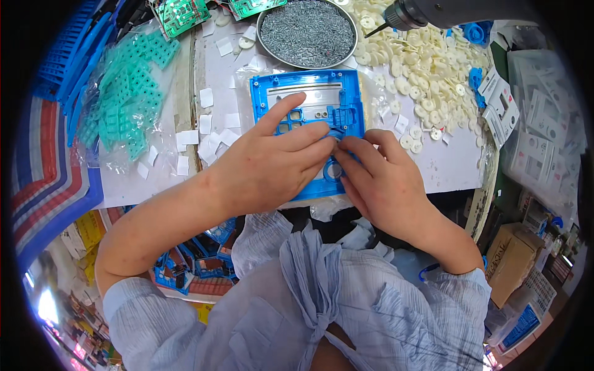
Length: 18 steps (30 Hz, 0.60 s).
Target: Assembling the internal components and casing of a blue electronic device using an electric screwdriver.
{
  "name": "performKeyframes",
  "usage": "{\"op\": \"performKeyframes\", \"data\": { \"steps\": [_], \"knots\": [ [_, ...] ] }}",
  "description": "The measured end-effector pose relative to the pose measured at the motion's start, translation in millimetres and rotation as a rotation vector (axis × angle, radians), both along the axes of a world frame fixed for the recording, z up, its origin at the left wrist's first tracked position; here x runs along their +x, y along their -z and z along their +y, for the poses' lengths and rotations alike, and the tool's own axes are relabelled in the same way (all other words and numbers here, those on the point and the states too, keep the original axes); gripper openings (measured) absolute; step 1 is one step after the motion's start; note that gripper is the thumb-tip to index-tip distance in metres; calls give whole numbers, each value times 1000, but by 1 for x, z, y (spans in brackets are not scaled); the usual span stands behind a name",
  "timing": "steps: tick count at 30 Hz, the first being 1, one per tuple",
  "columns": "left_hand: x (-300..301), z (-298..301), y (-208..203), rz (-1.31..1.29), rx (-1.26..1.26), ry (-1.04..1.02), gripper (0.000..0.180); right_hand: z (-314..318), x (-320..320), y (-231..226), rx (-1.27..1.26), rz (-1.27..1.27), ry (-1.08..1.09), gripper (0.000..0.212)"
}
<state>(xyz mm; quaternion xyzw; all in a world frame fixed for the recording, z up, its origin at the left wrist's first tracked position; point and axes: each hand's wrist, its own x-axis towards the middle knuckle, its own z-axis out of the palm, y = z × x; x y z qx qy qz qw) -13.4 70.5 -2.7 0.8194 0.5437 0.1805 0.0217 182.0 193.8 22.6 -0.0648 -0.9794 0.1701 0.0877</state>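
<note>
A blue plastic housing (260, 93) lies on the table before me, its inner side up, with a clear display window, square button openings and a round hole. My left hand (278, 157) reaches over its left half, the index finger stretched upward and the other fingers bent toward the housing's middle. From the right, my right hand (380, 170) meets it there, thumb and fingertips pinched close together. Both sets of fingertips are at a small part near the round hole. What they hold is mostly hidden behind the fingers.
A round metal tray (263, 46) full of small screws stands behind the housing. An electric screwdriver (402, 15) hangs at the upper right over a heap of cream plastic discs (421, 68). Teal button pads (133, 93) lie left, white paper squares (207, 97) nearby, green circuit boards (182, 15) behind.
</note>
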Motion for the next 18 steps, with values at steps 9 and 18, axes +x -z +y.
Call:
{"op": "performKeyframes", "data": {
  "steps": [9, 18],
  "knots": [
    [-24, 19, 0, 23, -48, 214, 27, -13, 1, -2, -118, -35, 12, 35],
    [-31, 30, -1, 40, -76, 316, 29, 43, 42, -29, -147, 369, 120, 29]
  ]
}}
